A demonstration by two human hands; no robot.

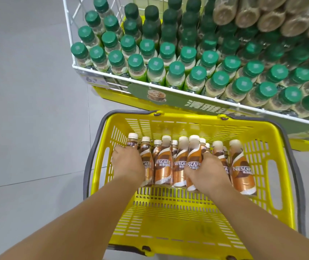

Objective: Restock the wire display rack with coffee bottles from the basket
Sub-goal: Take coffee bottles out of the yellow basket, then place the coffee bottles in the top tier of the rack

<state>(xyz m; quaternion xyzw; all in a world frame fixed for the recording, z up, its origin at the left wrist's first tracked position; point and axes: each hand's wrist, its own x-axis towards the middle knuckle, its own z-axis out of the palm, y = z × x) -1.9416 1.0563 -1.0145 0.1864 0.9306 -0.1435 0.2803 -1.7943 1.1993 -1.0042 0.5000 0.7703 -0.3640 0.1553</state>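
Yellow slotted plastic forms the basket [168,218], where round-shouldered coffee bottles [164,166] with glossy copper labels and cream caps sit in a row across its middle. The left hand [127,162] curls round the end bottle [133,140] at the basket's left wall, and the right hand [208,171] wraps the centre-right bottle [193,160]. Beyond the basket's far rim, the white wire rack [149,83] holds green-capped bottles [176,69].
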